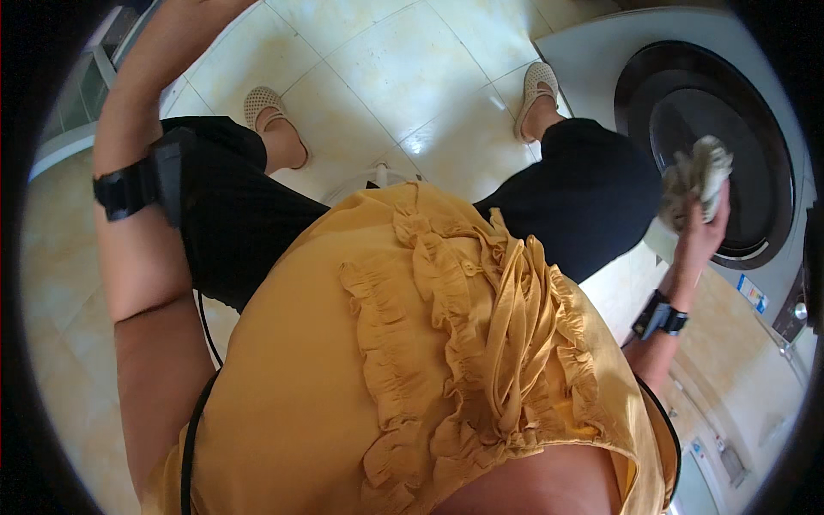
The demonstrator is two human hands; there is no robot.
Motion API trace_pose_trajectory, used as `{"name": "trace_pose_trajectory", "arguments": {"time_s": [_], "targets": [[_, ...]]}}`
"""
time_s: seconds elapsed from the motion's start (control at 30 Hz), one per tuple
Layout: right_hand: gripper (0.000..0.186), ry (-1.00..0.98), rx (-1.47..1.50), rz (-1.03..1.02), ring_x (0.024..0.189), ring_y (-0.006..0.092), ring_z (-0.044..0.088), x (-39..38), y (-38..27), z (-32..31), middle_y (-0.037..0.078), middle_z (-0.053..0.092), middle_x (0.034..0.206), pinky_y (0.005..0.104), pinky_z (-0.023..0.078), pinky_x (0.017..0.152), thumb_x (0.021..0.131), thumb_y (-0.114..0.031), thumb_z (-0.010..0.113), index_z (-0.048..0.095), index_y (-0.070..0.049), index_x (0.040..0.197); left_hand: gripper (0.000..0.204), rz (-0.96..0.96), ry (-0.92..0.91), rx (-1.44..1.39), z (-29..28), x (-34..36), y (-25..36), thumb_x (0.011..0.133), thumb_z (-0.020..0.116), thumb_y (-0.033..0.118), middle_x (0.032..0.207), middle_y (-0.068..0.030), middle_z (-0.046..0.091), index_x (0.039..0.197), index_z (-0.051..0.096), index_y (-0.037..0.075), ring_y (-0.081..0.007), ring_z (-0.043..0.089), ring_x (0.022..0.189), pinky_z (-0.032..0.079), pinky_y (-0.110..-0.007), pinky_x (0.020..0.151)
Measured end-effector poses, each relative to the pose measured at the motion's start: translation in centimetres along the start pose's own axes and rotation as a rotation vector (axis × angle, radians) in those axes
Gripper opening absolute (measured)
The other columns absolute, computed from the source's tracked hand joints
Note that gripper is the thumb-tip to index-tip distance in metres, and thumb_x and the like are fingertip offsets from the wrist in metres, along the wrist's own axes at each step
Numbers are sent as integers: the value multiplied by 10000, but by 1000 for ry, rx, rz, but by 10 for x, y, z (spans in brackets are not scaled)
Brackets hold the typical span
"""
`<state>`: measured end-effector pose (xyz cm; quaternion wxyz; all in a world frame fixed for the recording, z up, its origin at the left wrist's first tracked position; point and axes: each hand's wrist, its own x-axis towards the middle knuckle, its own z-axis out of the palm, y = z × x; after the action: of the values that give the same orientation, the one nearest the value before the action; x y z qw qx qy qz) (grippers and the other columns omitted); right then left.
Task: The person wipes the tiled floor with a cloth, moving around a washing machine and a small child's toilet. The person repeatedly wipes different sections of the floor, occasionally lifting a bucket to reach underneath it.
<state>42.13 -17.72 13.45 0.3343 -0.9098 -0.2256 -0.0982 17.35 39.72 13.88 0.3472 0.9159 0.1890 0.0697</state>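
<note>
My right hand (707, 228) is closed round a crumpled, pale grey-white cloth (709, 168). Hand and cloth are in front of the round dark door (755, 129) of what looks like a front-loading washing machine; whether the cloth touches the door I cannot tell. My left arm stretches forward along the left side. Only the wrist end of my left hand (210, 10) shows at the top edge, and its fingers are cut off from view.
The machine's pale front panel (584, 43) curves round the door at the right. Shiny beige floor tiles (378, 69) lie between my feet, which wear perforated beige shoes (264, 106). A grey-framed item (73, 103) stands at the far left.
</note>
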Motion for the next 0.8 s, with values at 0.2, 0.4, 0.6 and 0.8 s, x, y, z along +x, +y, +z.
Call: {"name": "trace_pose_trajectory", "arguments": {"time_s": [0.2, 0.4, 0.6, 0.8], "targets": [[565, -444, 1, -260, 1308, 253, 546, 64, -104, 120, 89, 551, 1422, 396, 475, 1088, 915, -79, 700, 549, -162, 1452, 283, 127, -24, -54, 2, -37, 24, 970, 618, 83, 1119, -75, 682, 1226, 641, -34, -161, 638, 1007, 511, -301, 906], [780, -1291, -232, -698, 1301, 329, 520, -5, -17, 315, 131, 477, 1439, 392, 501, 1100, 844, 161, 557, 485, -261, 1496, 309, 72, -74, -52, 8, -40, 16, 970, 606, 116, 1161, -84, 678, 1242, 641, -26, -176, 626, 1060, 485, -315, 946], [405, -1958, -350, -884, 1145, 336, 622, -131, 93, 363, 81, 606, 1287, 487, 476, 984, 971, -507, 564, 616, -210, 1241, 336, 12, -117, -34, 13, -22, 0, 971, 595, 149, 1203, -94, 675, 1259, 641, -18, -192, 614, 1113, 459, -330, 987], [185, -1636, -17, -1457, 1201, 221, 540, -163, 124, 402, 0, 592, 1226, 414, 437, 1018, 969, -278, 543, 678, -243, 1090, 363, -57, -157, 24, 13, 0, -12, 971, 583, 181, 1246, -103, 672, 1275, 640, -9, -208, 603, 1166, 433, -345, 1027]]}}
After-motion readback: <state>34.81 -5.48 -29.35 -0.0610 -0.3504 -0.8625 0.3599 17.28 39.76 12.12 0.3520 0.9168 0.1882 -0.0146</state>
